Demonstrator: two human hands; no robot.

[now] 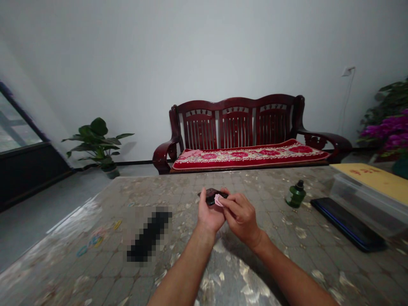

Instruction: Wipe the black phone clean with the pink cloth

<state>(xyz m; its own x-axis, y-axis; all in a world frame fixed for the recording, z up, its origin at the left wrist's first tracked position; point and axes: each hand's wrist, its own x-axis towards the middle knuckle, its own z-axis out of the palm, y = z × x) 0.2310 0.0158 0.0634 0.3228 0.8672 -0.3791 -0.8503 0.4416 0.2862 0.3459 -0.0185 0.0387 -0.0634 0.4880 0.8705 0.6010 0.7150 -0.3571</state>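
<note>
Above the table, my left hand cradles a small, dark, glossy flat object, its fingers wrapped round the sides. The exact kind of this object cannot be made out. A crumpled pale pink cloth is pinched between the thumb and fingers of my right hand, pressed against the near right part of the dark surface. Some of the dark object is hidden behind the cloth and fingers.
Right of my hands stand a green bottle, a dark flat case and a clear plastic box. To the left lie a blurred-out black object and several coloured bands. A wooden bench stands beyond the patterned table.
</note>
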